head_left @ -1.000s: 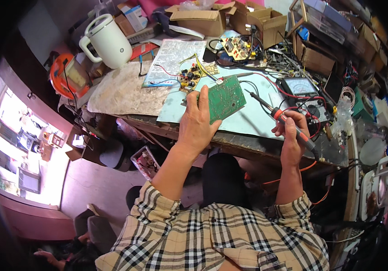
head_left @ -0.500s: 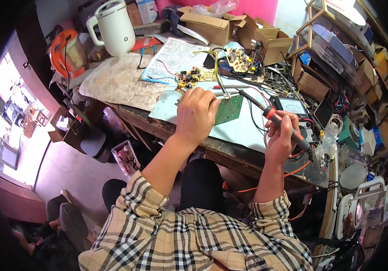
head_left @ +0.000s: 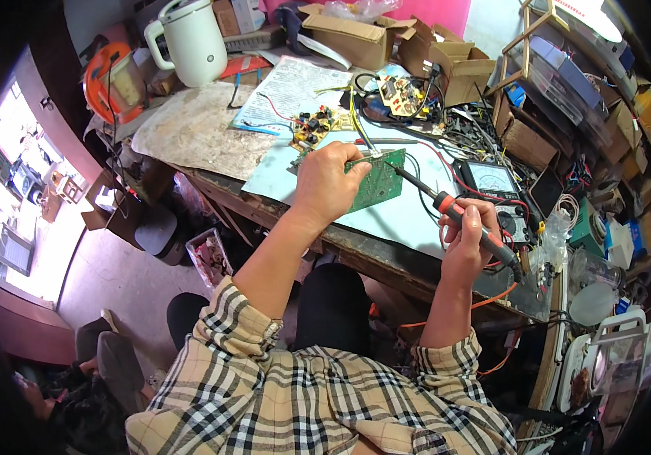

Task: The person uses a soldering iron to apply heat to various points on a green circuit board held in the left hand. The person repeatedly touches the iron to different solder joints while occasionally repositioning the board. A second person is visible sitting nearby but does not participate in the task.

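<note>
My left hand (head_left: 327, 183) grips a green circuit board (head_left: 378, 186) at its left side, holding it tilted up above a pale blue sheet (head_left: 409, 224) on the bench. Yellow and dark wires (head_left: 356, 114) run from the board's top. Behind it lies another board with black capacitors (head_left: 314, 125). My right hand (head_left: 468, 233) is closed round a red-and-grey soldering iron (head_left: 447, 203); the iron's tip is at the green board's upper right, though contact is too small to tell. A multimeter (head_left: 492, 177) with red and black leads lies just beyond my right hand.
A white jug (head_left: 193, 45), an orange container (head_left: 113, 83) and cardboard boxes (head_left: 344, 38) line the back. Cables and cluttered shelving (head_left: 553, 91) crowd the right. The bench's dark front edge (head_left: 356, 250) crosses above my legs. Another person's legs (head_left: 113, 356) are at lower left.
My left hand has curled over the board and tilted it more upright. The iron's tip has moved from beside the board onto or very near its face. The camera view has shifted.
</note>
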Available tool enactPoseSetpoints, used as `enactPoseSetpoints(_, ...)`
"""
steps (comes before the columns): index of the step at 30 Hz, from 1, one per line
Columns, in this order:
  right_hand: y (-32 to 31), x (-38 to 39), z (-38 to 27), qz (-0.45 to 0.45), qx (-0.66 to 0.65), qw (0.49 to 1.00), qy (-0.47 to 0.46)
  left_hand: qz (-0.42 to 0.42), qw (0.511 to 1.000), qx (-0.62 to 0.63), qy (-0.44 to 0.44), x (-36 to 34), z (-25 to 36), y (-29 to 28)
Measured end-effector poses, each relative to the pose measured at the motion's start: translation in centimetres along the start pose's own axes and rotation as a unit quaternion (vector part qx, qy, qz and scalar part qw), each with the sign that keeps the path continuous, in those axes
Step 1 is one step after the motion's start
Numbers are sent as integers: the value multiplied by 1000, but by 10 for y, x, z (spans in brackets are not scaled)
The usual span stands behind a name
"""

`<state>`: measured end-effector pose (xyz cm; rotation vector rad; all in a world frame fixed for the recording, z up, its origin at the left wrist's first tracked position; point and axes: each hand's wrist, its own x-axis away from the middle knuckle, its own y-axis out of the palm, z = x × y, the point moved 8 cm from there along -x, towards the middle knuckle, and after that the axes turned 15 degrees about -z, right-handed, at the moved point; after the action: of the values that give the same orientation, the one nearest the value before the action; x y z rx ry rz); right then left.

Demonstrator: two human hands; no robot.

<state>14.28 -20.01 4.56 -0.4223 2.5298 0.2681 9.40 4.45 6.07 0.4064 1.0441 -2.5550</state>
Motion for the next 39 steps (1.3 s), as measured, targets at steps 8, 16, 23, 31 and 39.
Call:
enactPoseSetpoints(8,6,-2,5,-56,-1,998,-1,-3,1000,-16,-5,5,-6,-6)
enactPoseSetpoints(16,8,-3,4,-59,0,998,-5,14,999,-33,-7,7,-5,-5)
enactPoseSetpoints(23,13,-1,2,-73,-7,997,-3,3,999,-44,-14,7,-4,-6)
enactPoseSetpoints(31,13,-1,4,-73,-5,997,4,10,999,-40,3,8,-2,-6)
enactPoseSetpoints(39,14,-1,4,-75,-7,997,8,12,999,-48,14,10,2,-7)
